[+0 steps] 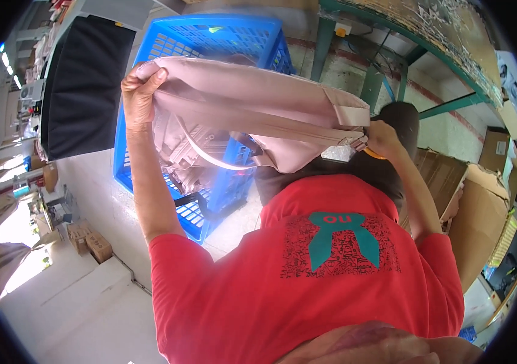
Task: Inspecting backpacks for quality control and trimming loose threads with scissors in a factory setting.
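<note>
A pale pink fabric backpack (240, 97) is stretched sideways above my lap. Its far left end is pinched in my left hand (141, 91), thumb on top and fingers wrapped behind. At its right end, by the strap and buckle, my right hand (383, 139) is closed. An orange-yellow curved piece, like a tool handle (373, 154), shows under that hand; the rest of it is hidden. A thin pink strap (201, 155) hangs in a loop below the bag. More pink bags (189, 148) lie in a blue plastic crate (210, 24) beneath and behind it.
A black fabric-covered panel (86, 88) stands to the left of the crate. A worn-topped table (428, 30) with green metal legs is at the far right. Opened cardboard boxes (476, 212) stand at my right. Small brown boxes (89, 242) sit on the floor at left.
</note>
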The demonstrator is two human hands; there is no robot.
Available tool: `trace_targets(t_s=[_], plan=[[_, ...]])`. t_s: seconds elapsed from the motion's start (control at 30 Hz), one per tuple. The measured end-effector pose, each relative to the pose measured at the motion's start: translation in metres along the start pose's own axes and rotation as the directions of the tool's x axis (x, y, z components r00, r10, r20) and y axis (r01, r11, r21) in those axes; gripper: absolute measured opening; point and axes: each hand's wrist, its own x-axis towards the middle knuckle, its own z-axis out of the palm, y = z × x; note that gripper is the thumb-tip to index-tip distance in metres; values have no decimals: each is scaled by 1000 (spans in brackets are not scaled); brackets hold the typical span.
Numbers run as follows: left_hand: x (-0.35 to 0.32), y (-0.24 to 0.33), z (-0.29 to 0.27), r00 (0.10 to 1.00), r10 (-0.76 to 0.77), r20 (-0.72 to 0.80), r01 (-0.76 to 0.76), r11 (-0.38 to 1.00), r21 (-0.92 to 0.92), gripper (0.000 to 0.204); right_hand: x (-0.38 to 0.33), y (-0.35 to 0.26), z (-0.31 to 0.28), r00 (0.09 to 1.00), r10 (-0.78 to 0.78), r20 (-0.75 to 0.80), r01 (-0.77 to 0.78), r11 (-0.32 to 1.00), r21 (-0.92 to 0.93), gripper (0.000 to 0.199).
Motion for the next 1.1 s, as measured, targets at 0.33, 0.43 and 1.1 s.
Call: trace_targets(t_s=[0.33,0.43,1.1], plan=[[-12,0,-6,1000,14,17,-15,998,56,14,28,46,79,996,60,-62,-26,894,447,28],[-11,-1,-5,999,24,39,-25,999,21,14,13,47,41,982,182,-55,-116,802,586,32],[-5,-33,-12,988,-150,26,150,988,-26,17,68,51,209,825,-401,398,491,858,-153,39]])
